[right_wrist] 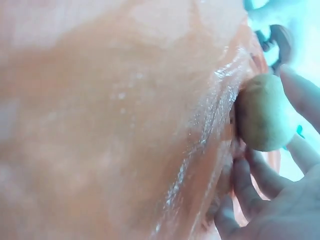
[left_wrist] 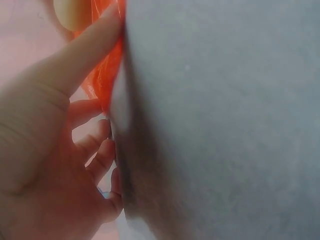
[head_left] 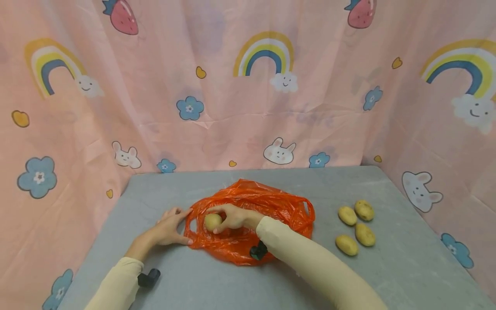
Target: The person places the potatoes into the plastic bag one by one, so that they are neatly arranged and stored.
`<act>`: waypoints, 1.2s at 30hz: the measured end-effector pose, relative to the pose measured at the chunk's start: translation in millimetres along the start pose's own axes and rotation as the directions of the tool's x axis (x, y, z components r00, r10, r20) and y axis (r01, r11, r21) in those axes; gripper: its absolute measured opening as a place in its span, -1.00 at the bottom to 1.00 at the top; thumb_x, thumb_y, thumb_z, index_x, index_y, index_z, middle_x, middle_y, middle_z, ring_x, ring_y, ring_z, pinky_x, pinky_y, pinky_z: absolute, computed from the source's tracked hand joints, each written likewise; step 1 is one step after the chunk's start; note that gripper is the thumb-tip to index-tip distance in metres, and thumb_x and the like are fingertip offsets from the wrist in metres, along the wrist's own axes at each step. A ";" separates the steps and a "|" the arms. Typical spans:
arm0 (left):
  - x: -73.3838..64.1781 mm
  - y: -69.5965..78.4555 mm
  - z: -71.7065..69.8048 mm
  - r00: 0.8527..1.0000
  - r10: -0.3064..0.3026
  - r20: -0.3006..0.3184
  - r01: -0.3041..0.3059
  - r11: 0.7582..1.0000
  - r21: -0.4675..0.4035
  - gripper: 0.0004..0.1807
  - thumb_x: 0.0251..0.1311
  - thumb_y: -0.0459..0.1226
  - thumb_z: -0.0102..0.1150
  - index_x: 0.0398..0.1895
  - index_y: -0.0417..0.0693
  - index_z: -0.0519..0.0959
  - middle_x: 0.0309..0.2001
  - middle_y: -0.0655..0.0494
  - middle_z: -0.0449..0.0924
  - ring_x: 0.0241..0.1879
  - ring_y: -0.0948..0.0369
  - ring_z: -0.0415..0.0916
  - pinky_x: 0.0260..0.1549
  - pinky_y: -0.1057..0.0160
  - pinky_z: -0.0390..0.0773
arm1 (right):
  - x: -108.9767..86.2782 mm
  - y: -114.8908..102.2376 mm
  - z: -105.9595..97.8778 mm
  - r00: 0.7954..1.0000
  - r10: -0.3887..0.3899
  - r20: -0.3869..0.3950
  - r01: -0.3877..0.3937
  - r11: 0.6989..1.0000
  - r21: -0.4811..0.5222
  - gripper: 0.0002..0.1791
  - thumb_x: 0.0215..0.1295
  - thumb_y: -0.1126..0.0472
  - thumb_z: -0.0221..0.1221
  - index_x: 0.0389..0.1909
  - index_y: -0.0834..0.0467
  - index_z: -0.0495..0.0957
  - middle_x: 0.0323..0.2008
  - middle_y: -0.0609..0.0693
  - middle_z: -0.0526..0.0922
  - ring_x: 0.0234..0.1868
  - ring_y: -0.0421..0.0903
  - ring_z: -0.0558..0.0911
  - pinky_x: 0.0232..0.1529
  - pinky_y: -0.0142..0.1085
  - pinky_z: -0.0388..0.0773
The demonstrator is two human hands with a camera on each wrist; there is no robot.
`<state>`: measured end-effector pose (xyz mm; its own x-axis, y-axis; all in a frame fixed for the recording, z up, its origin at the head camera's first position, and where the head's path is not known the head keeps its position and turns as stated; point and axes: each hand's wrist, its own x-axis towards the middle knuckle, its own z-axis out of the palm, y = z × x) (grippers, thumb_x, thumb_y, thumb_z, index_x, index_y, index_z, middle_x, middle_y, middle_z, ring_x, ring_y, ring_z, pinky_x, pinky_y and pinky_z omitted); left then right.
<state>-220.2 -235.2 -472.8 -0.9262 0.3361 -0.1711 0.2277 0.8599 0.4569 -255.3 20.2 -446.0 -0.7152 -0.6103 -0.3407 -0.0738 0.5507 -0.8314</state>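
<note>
An orange-red plastic bag (head_left: pixel 252 254) lies spread on the grey table, its handle loops to the left and right. Over the bag's left part, my right hand (head_left: pixel 234 216) holds a potato (head_left: pixel 213 222) between thumb and fingers. The right wrist view shows that potato (right_wrist: pixel 265 114) beside the thumb, with the fingers (right_wrist: pixel 262 175) below it. My left hand (head_left: pixel 168 227) rests at the bag's left edge, thumb and forefinger spread apart. In the left wrist view the left thumb (left_wrist: pixel 82 52) touches the bag (left_wrist: pixel 106 75), and the other fingers are loosely bent.
Several potatoes (head_left: pixel 347 245) lie in a loose group on the right side of the grey table (head_left: pixel 217 284). Pink printed curtains (head_left: pixel 224 129) hang behind the table and on both sides. A black wrist mount (head_left: pixel 149 278) sits on the left sleeve.
</note>
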 end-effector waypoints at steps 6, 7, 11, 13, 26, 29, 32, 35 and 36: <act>1.6 -0.2 1.3 1.000 0.009 0.005 -0.009 1.000 -0.003 0.17 -0.13 0.11 0.59 0.55 -0.09 0.24 0.34 -0.25 0.28 0.30 -0.20 0.23 0.15 -0.34 0.30 | -10.3 4.8 -10.9 0.999 -0.001 -0.035 0.002 1.000 0.013 -0.21 0.24 0.16 0.40 0.49 0.02 0.34 0.43 0.18 0.40 0.48 0.15 0.34 0.43 0.10 0.30; 2.1 -0.6 1.6 1.000 0.010 0.005 -0.010 1.000 -0.004 0.17 -0.13 0.11 0.59 0.55 -0.09 0.23 0.35 -0.26 0.27 0.31 -0.21 0.22 0.16 -0.35 0.30 | -12.2 5.3 -13.0 0.999 -0.003 -0.042 0.003 1.000 0.012 -0.21 0.25 0.14 0.39 0.49 0.02 0.32 0.44 0.19 0.38 0.49 0.16 0.31 0.45 0.12 0.27; 2.5 -0.2 1.6 1.000 0.010 0.007 -0.010 1.000 -0.010 0.17 -0.12 0.10 0.59 0.55 -0.10 0.23 0.36 -0.27 0.26 0.32 -0.22 0.21 0.17 -0.38 0.29 | -19.8 6.8 -20.7 0.998 -0.014 -0.059 0.016 0.999 0.036 -0.21 0.30 0.07 0.36 0.51 0.03 0.28 0.45 0.20 0.36 0.50 0.18 0.30 0.43 0.15 0.28; 2.1 -0.3 1.9 1.000 0.009 0.009 -0.009 1.000 -0.010 0.16 -0.12 0.10 0.58 0.55 -0.11 0.23 0.36 -0.26 0.26 0.32 -0.22 0.20 0.17 -0.39 0.28 | -24.5 7.7 -24.0 0.998 -0.007 -0.065 0.011 0.998 0.058 -0.20 0.31 0.03 0.34 0.53 0.02 0.26 0.45 0.19 0.36 0.49 0.18 0.31 0.42 0.15 0.30; 5.4 1.8 2.5 1.000 -0.002 0.010 0.002 1.000 -0.012 0.19 -0.14 0.12 0.59 0.56 -0.07 0.21 0.36 -0.22 0.26 0.29 -0.18 0.21 0.15 -0.41 0.26 | -63.0 9.9 -44.8 0.993 -0.050 -0.110 0.054 0.998 0.033 -0.22 0.35 -0.04 0.29 0.53 -0.01 0.25 0.48 0.13 0.33 0.50 0.16 0.29 0.41 0.21 0.28; 4.9 1.0 2.1 1.000 0.001 0.010 -0.001 1.000 -0.010 0.18 -0.12 0.11 0.59 0.56 -0.08 0.21 0.36 -0.23 0.25 0.29 -0.18 0.21 0.16 -0.41 0.26 | -69.6 10.9 -47.6 0.991 -0.072 -0.111 0.074 0.997 0.015 -0.25 0.36 -0.04 0.28 0.52 -0.06 0.27 0.49 0.11 0.33 0.50 0.15 0.29 0.41 0.23 0.27; 3.1 0.2 1.6 1.000 0.005 0.010 -0.005 1.000 -0.010 0.17 -0.11 0.10 0.58 0.56 -0.09 0.21 0.36 -0.23 0.24 0.31 -0.19 0.19 0.18 -0.41 0.25 | -77.0 12.7 -50.2 0.990 -0.081 -0.114 0.083 0.997 0.006 -0.27 0.36 -0.04 0.27 0.51 -0.08 0.28 0.48 0.09 0.34 0.49 0.14 0.29 0.41 0.23 0.27; 0.4 -0.9 1.1 1.000 0.013 0.010 -0.013 1.000 -0.003 0.16 -0.10 0.10 0.57 0.56 -0.11 0.21 0.36 -0.26 0.24 0.32 -0.23 0.19 0.18 -0.42 0.25 | -84.2 15.4 -52.7 0.988 -0.107 -0.113 0.106 0.994 -0.018 -0.28 0.39 -0.02 0.25 0.52 -0.04 0.27 0.49 0.09 0.33 0.50 0.14 0.28 0.42 0.21 0.27; -0.6 -0.6 0.8 1.000 0.012 0.011 -0.012 1.000 -0.004 0.16 -0.10 0.10 0.57 0.56 -0.12 0.21 0.37 -0.26 0.24 0.32 -0.23 0.19 0.18 -0.42 0.25 | -86.6 16.2 -53.3 0.988 -0.106 -0.116 0.105 0.994 -0.022 -0.28 0.39 -0.02 0.25 0.52 -0.04 0.27 0.49 0.08 0.32 0.50 0.14 0.27 0.42 0.21 0.26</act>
<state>-219.5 -235.5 -473.7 -0.9200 0.3508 -0.1746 0.2380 0.8543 0.4621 -231.6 112.4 -406.5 -0.7791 -0.5951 -0.1970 -0.1634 0.4962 -0.8527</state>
